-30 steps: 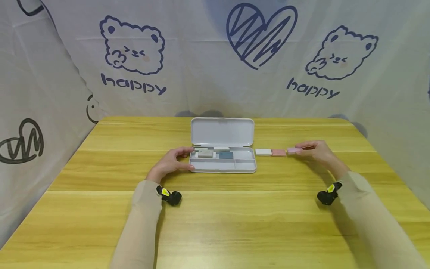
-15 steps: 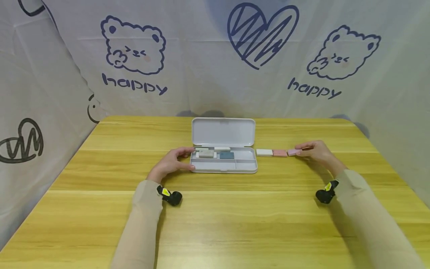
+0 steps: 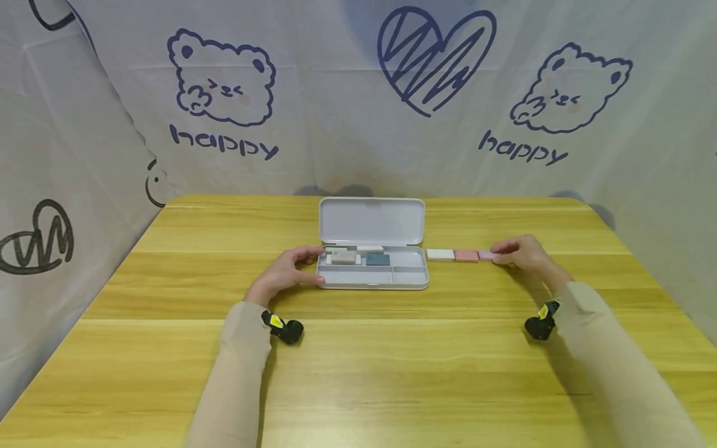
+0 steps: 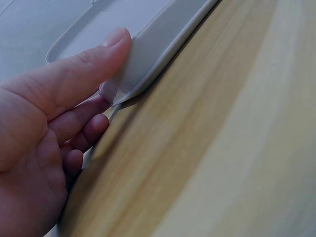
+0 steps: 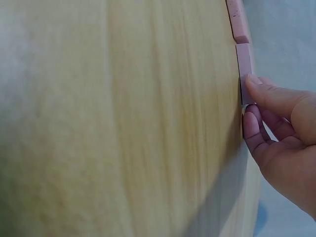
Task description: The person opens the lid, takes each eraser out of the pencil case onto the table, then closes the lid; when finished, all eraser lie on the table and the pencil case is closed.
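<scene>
Pinches with right hand (image 3: pixel 521 254) the purple block (image 3: pixel 486 256), on the table (image 3: pixel 392 361), toward the far edge and its right corner. In one row to the left of it, has the pink block (image 3: pixel 466 256), then the white block (image 3: pixel 440 254), just beside the open box (image 3: pixel 358 274). Grasps with left hand (image 3: pixel 285 272) the left end of this box, from near corner to far corner. In the back compartment (image 3: pixel 410 256), contains a grey block (image 3: pixel 343 257) and a blue block (image 3: pixel 378 259)

I count one case (image 3: pixel 372 221), three blocks (image 3: pixel 466 256) outside it, apparently four inside, two wrist cameras (image 3: pixel 290 331).
</scene>
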